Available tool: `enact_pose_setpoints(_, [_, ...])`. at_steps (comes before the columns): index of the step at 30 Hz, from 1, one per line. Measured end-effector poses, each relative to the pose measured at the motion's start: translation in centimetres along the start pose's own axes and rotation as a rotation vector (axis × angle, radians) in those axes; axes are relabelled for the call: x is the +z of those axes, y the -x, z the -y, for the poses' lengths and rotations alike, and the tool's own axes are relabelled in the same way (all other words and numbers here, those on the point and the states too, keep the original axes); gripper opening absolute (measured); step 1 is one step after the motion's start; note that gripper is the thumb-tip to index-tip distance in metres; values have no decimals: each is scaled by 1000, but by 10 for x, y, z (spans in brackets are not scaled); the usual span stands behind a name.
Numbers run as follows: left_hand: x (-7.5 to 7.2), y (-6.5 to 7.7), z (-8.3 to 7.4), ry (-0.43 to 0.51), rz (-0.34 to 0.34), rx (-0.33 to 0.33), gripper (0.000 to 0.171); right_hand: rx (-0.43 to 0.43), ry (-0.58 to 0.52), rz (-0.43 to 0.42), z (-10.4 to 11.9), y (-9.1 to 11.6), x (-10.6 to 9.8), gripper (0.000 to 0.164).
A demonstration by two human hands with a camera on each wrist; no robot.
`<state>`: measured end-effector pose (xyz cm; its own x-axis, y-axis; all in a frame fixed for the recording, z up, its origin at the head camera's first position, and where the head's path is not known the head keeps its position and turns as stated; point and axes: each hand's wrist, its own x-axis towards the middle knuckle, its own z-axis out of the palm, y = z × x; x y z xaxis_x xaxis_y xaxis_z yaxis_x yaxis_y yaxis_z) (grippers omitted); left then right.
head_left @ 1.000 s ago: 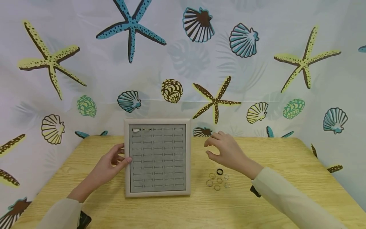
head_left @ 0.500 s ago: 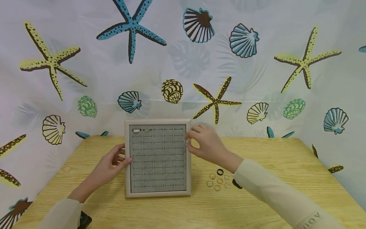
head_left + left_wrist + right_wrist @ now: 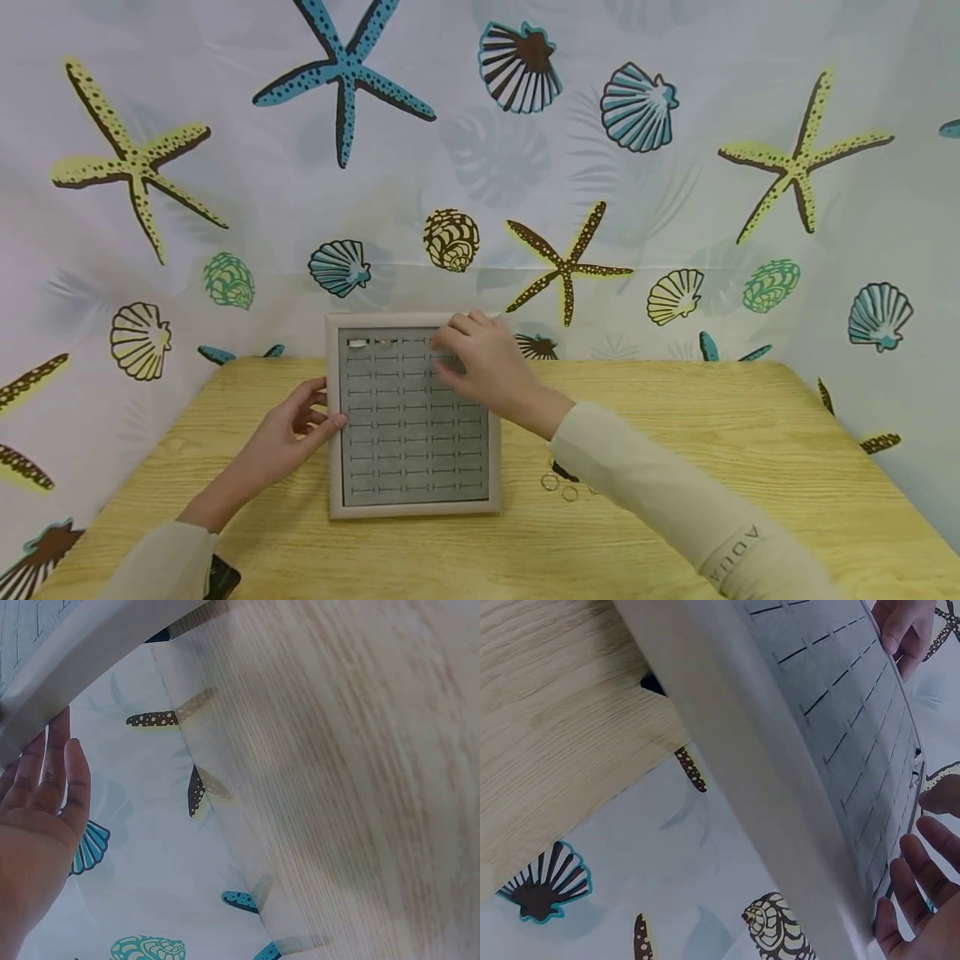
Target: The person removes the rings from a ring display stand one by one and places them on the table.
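A grey ring display board (image 3: pixel 414 417) with rows of slots and a pale frame stands upright on the table. Two rings occupy its top row: a broad white-silver ring (image 3: pixel 357 342) and a thinner ring (image 3: pixel 386 341) beside it. My left hand (image 3: pixel 288 429) grips the left side of the frame, thumb in front and fingers behind. In front of the board's upper right part is my right hand (image 3: pixel 487 367), thumb and index finger bent towards each other near the top row. Whether a ring sits between those fingertips cannot be seen in either the head or right wrist view.
Loose rings (image 3: pixel 570 493) lie on the wooden table (image 3: pixel 645 517) right of the board, partly hidden under the right sleeve (image 3: pixel 637 483). Behind the table hangs a white cloth (image 3: pixel 450 167) printed with starfish and shells.
My right hand has travelled left from beyond the board to its upper right slots, its sleeve now covering some loose rings. My left hand and the board keep their places.
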<state>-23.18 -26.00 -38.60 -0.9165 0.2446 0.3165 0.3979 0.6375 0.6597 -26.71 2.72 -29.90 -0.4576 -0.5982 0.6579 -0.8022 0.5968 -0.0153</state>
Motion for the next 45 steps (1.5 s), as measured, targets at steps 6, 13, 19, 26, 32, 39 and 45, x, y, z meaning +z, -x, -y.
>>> enact_pose_setpoints(6, [0,1,-4,7,-2,-6,53,14,44,7,11,-13,10,14])
enact_pose_setpoints(13, [0,1,-6,19,6,-14,54,32,59,-11,22,-25,20,10])
enact_pose_setpoints(19, [1,0,-4,25,0,0,53,19,102,-104,24,-30,32,7])
enact_pose_setpoints(26, [1,0,-6,19,-4,6,53,33,148,-187,27,-32,40,6])
enact_pose_setpoints(32, [1,1,-4,17,-5,8,53,54,169,-215,29,-33,43,5])
enact_pose_setpoints(39, [1,1,-4,25,-4,6,54,71,197,-243,28,-33,49,4])
enact_pose_setpoints(45, [2,0,-4,28,-4,8,53,81,204,-267,29,-34,51,5])
